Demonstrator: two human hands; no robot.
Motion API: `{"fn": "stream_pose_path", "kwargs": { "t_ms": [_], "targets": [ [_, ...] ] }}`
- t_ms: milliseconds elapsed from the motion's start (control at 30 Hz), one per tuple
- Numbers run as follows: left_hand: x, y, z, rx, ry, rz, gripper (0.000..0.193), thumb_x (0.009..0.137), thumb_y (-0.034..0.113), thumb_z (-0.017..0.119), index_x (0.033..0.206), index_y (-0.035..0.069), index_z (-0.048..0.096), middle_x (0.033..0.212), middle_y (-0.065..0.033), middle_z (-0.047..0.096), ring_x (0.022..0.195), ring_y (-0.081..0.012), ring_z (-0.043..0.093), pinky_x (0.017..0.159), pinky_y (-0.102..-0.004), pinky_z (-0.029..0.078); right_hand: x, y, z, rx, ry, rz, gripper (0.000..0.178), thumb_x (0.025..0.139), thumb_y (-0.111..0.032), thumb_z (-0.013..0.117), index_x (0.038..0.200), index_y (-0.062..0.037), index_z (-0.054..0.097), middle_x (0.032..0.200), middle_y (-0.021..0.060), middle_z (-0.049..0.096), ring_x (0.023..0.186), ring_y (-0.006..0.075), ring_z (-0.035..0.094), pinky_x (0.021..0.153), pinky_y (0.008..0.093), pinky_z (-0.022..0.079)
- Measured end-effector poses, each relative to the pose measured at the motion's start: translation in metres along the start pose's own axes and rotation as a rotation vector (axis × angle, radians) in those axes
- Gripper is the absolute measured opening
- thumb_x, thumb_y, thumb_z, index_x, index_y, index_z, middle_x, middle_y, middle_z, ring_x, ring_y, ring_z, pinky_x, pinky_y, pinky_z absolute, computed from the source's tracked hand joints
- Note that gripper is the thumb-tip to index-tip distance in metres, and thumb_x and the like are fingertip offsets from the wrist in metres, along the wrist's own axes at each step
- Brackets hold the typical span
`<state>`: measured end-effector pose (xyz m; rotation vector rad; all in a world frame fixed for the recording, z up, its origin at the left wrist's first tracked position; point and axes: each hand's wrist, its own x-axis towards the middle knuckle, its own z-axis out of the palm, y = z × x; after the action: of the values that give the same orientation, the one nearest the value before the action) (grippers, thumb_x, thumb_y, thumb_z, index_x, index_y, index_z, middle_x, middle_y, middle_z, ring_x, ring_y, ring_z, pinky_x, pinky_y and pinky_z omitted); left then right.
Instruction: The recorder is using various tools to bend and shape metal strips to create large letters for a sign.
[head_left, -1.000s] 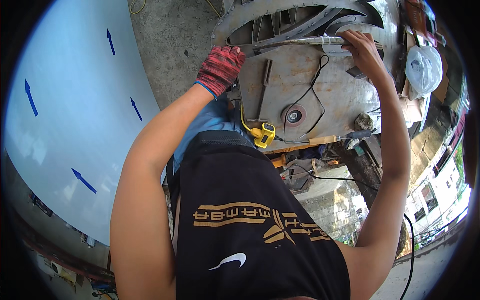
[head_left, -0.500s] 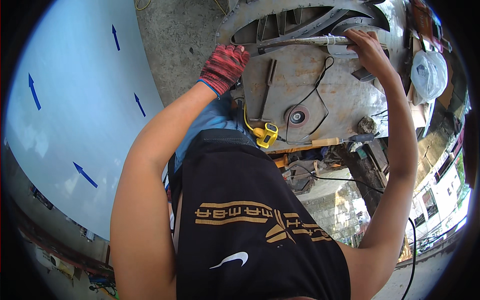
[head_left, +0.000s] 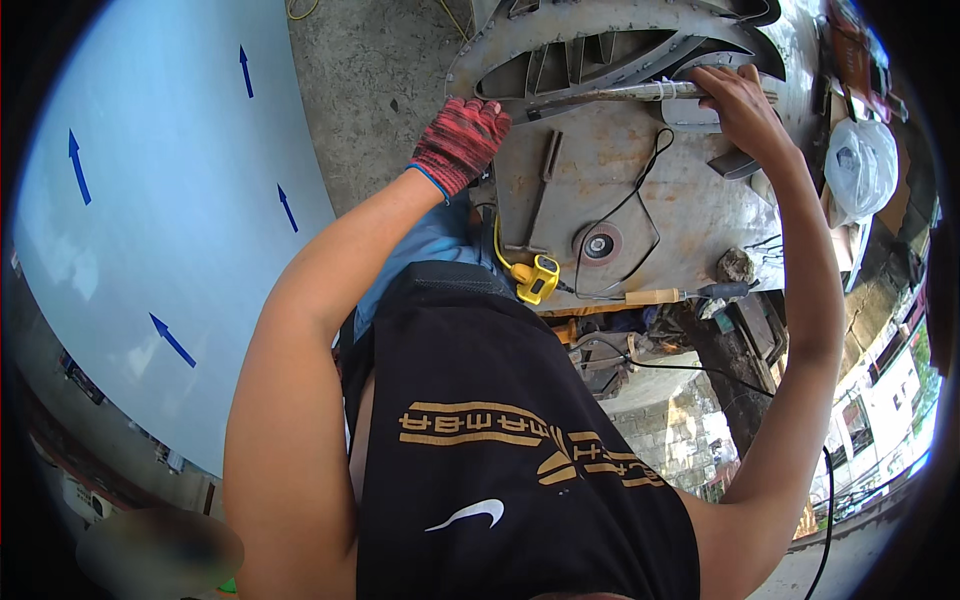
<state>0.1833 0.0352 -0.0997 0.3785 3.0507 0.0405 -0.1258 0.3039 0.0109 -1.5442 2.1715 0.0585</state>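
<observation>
My right hand (head_left: 742, 112), bare, is wrapped over the right end of a long metal bar (head_left: 625, 94) with a pale tie round it. The bar lies across the near side of a curved metal frame (head_left: 570, 60), which has thin cross plates in its openings. By the frame's left end my left hand (head_left: 462, 142), in a red and black knitted glove, is closed in a fist. Its fingertips meet the left end of a grey strip below the bar; what lies inside the fist is hidden. Under the frame spreads a rusty metal sheet (head_left: 600, 185).
A T-shaped metal tool (head_left: 548, 158), a round abrasive disc (head_left: 598, 243) and a black cord (head_left: 655, 215) lie on the sheet. Near its front edge are a yellow power adapter (head_left: 538, 278) and a wooden-handled tool (head_left: 655, 296). A big pale panel (head_left: 180, 200) stands left; a plastic bag (head_left: 860, 170) is at right.
The view has shifted a little, so most things sit slightly lower and to the right. Both hands keep their places on the work. A blurred shape has entered at the lower left.
</observation>
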Motion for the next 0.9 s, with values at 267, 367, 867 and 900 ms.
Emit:
{"fn": "stream_pose_path", "kwargs": {
  "t_ms": [267,367,867,900],
  "targets": [
    [0.002,-0.001,-0.002,-0.015,0.015,0.01,0.023,0.084,0.016,0.054,0.106,0.009,0.057,0.106,-0.0121,0.064,0.092,-0.0265,0.063,0.077,-0.0423,0.049,-0.006,-0.003,0.005,0.039,-0.021,0.022,0.021,0.085,-0.003,0.062,0.105,-0.0052,0.053,0.097,0.0121,0.063,0.099,0.0311,0.059,0.089,0.0406,0.033],
    [0.002,-0.001,-0.004,-0.02,0.005,0.004,0.024,0.084,0.016,0.054,0.107,0.008,0.057,0.105,-0.0124,0.064,0.093,-0.0272,0.063,0.077,-0.0424,0.05,-0.01,-0.002,0.008,0.049,-0.052,0.019,0.019,0.085,-0.003,0.062,0.101,-0.0045,0.051,0.093,0.0127,0.06,0.095,0.0328,0.058,0.087,0.0416,0.032],
    [0.001,0.001,-0.006,-0.021,0.002,-0.008,0.026,0.083,0.017,0.055,0.107,0.008,0.057,0.109,-0.0121,0.063,0.096,-0.0275,0.062,0.08,-0.0424,0.049,-0.007,-0.008,0.001,0.038,-0.153,0.069,0.022,0.083,0.001,0.062,0.1,-0.0046,0.049,0.093,0.0137,0.06,0.095,0.0339,0.058,0.086,0.0402,0.033],
    [0.001,0.0,-0.005,-0.021,0.002,-0.01,0.026,0.083,0.017,0.055,0.107,0.008,0.057,0.109,-0.0121,0.063,0.096,-0.0275,0.062,0.08,-0.0424,0.049,-0.005,-0.01,-0.002,0.007,-0.128,0.021,0.023,0.082,0.002,0.062,0.1,-0.0048,0.05,0.094,0.0132,0.061,0.096,0.0333,0.059,0.086,0.0401,0.033]
  ]
}}
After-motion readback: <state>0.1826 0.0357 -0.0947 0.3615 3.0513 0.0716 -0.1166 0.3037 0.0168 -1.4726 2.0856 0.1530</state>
